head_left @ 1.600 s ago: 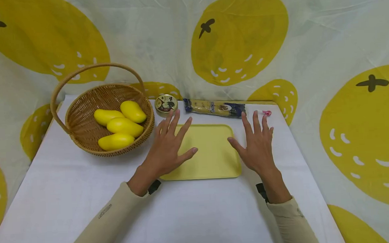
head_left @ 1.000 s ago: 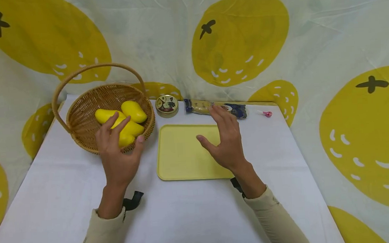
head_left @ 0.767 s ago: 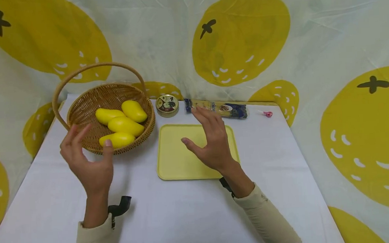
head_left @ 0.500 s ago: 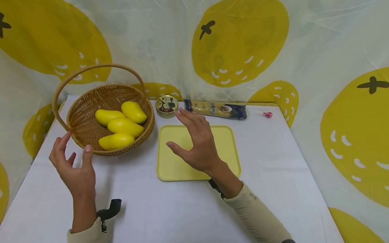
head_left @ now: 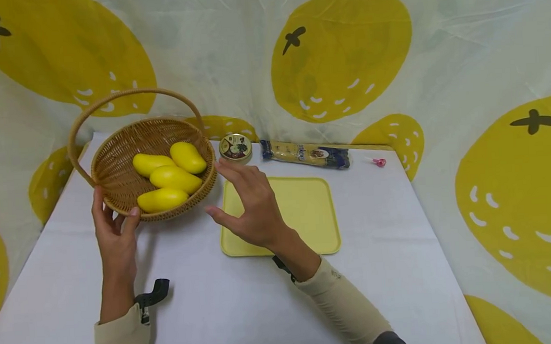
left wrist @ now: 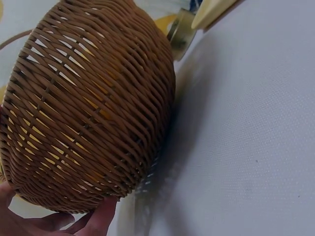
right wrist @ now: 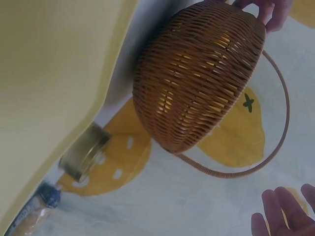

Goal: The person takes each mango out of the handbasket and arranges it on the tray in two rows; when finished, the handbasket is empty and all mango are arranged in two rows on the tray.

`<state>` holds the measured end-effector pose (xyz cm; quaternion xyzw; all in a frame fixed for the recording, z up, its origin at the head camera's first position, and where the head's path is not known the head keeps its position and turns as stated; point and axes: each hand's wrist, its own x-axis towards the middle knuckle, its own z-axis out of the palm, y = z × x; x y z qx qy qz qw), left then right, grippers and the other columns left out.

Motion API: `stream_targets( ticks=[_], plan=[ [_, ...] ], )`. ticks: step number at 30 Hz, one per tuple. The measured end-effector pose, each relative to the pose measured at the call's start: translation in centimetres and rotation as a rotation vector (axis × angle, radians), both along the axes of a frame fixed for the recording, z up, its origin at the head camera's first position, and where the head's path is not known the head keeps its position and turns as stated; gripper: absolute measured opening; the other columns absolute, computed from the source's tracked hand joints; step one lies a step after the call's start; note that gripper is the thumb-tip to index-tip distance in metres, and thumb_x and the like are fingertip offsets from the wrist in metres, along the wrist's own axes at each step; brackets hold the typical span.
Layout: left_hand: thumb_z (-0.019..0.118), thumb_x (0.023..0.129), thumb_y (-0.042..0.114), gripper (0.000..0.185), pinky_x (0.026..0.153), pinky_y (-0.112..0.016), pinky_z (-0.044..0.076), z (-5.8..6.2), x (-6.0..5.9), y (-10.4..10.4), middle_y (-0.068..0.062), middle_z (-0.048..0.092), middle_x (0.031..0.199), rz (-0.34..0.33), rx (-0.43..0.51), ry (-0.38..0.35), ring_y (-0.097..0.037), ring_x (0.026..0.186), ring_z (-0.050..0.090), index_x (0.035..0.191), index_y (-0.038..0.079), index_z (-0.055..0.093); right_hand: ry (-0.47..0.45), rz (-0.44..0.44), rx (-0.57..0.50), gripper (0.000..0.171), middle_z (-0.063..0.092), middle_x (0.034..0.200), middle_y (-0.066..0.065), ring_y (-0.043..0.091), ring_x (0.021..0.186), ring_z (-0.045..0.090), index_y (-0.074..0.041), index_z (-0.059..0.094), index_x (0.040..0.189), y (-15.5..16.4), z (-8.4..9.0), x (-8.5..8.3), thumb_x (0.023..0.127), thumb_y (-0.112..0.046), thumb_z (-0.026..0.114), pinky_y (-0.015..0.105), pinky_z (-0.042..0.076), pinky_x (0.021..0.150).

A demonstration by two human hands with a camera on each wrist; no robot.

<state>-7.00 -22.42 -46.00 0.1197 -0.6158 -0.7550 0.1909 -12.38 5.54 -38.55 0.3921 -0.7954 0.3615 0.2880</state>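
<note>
A brown wicker basket (head_left: 115, 154) with a tall arched handle stands at the back left, tilted a little toward me. Several yellow mangoes (head_left: 175, 180) lie inside it. My left hand (head_left: 115, 242) grips the basket's front left end; in the left wrist view its fingers (left wrist: 101, 216) curl against the woven underside. My right hand (head_left: 256, 209) is held over the left part of a yellow tray (head_left: 306, 217), thumb and fingers spread apart, fingertips close to the basket's right rim. Nothing is in that hand.
A round tin (head_left: 235, 147) sits just behind the tray's left corner. Beside it, along the back edge, lies a long blue-and-gold packet (head_left: 304, 154). Farther right is a pink lollipop (head_left: 379, 162). A fruit-printed curtain (head_left: 437, 44) hangs behind the white-covered table (head_left: 245, 308).
From over the tray, my left hand has gone left and taken hold of the basket's end. My right hand has moved left across the tray toward the basket, which has shifted slightly.
</note>
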Motion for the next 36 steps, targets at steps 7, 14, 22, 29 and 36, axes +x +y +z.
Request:
stream_targets(
  ticks=[7, 14, 22, 29, 36],
  plan=[
    [0.060, 0.095, 0.002, 0.084, 0.090, -0.014, 0.050, -0.2, 0.0, -0.2, 0.001, 0.013, 0.165, -0.028, 0.001, -0.023, -0.037, 0.146, 0.027, 0.155, 0.043, 0.018, -0.018, 0.033, 0.009, 0.072, 0.053, 0.146, 0.002, 0.016, 0.131, 0.050, -0.012, 0.049, 0.145, -1.4, 0.1, -0.1, 0.085, -0.043, 0.074, 0.030, 0.038, 0.109],
    [0.061, 0.092, -0.005, 0.091, 0.088, -0.014, 0.051, 0.4, 0.6, 0.2, 0.000, 0.009, 0.166, -0.054, -0.001, -0.003, -0.041, 0.145, 0.025, 0.157, 0.039, 0.015, -0.122, 0.076, 0.017, 0.070, 0.057, 0.140, 0.000, 0.014, 0.125, 0.050, -0.014, 0.049, 0.145, -2.9, -0.5, -0.6, 0.086, -0.042, 0.074, 0.025, 0.039, 0.107],
    [0.062, 0.089, -0.009, 0.093, 0.091, -0.013, 0.049, 0.2, 0.9, 0.5, -0.003, 0.009, 0.165, -0.045, -0.089, 0.044, -0.043, 0.145, 0.024, 0.158, 0.032, 0.015, -0.244, 0.084, 0.072, 0.064, 0.058, 0.126, -0.003, 0.012, 0.118, 0.049, -0.021, 0.053, 0.143, -4.9, -1.8, -1.0, 0.087, -0.044, 0.074, 0.022, 0.042, 0.096],
    [0.061, 0.088, -0.010, 0.095, 0.091, -0.012, 0.048, -0.6, 0.9, 0.6, 0.001, 0.009, 0.165, -0.028, -0.136, 0.024, -0.042, 0.145, 0.025, 0.159, 0.033, 0.013, -0.317, 0.069, 0.177, 0.052, 0.061, 0.122, -0.003, 0.011, 0.113, 0.050, -0.023, 0.063, 0.133, -7.0, -2.9, -1.5, 0.087, -0.044, 0.074, 0.022, 0.041, 0.091],
    [0.061, 0.089, -0.008, 0.094, 0.089, -0.010, 0.047, 0.5, 1.3, 1.3, 0.000, 0.008, 0.166, -0.031, -0.175, 0.012, -0.046, 0.144, 0.026, 0.159, 0.032, 0.012, -0.393, 0.048, 0.299, 0.050, 0.064, 0.115, -0.002, 0.009, 0.107, 0.052, -0.025, 0.065, 0.130, -8.5, -3.0, -2.4, 0.086, -0.047, 0.074, 0.022, 0.041, 0.090]
  ],
)
